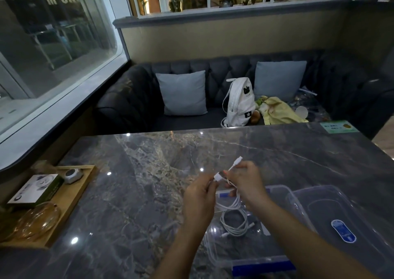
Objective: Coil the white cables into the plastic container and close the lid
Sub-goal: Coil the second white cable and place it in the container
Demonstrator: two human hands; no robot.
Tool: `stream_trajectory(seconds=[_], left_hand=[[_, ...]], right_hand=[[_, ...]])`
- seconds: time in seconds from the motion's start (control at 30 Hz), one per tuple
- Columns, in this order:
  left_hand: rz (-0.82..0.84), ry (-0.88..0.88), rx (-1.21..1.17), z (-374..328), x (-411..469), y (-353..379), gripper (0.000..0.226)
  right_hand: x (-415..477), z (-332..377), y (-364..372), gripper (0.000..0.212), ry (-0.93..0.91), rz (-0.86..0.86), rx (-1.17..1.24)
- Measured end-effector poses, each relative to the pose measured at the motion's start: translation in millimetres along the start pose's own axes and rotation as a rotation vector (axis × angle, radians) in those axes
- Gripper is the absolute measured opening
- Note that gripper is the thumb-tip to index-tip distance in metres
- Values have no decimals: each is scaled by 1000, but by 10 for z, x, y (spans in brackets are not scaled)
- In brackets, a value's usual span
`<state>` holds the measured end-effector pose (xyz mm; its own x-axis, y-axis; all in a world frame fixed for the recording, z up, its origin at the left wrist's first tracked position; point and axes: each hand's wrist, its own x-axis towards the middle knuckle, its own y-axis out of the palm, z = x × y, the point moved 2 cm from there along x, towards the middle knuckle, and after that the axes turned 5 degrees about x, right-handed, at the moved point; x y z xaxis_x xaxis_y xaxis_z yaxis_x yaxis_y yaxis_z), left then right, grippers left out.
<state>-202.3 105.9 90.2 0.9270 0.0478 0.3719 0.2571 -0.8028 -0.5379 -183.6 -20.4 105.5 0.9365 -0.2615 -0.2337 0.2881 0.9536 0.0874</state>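
Head view shows both hands raised close together over the clear plastic container [277, 190], which stands on the grey marble table [149, 172]. The left hand [200, 195] pinches the thin white cable [234, 165] near one plug. The right hand [247, 182] pinches it a little further along. Another white cable coil [234, 225] lies inside the container. The cable looks light, soft and somewhat springy, so I would hold the loops, not the plugs. The clear lid with a blue label [332, 210] lies just beside.

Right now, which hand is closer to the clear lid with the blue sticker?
Right. The right hand sits just left of the lid, pinching the white cable; the left hand holds the same cable farther left.
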Motion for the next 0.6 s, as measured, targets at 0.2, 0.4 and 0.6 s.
stream_trajectory(seconds=[0.2,0.4,0.6], left_hand=[[-39,114,78,-37,-16,35,16],[-28,186,100,57,-78,26,14],[120,210,304,4,-35,69,28]], right_hand=[[-102,-125,119,21,-413,114,-1070],[-6,2,-31,21,-289,589,-1021],[101,-9,-160,10,-399,658,-1060]])
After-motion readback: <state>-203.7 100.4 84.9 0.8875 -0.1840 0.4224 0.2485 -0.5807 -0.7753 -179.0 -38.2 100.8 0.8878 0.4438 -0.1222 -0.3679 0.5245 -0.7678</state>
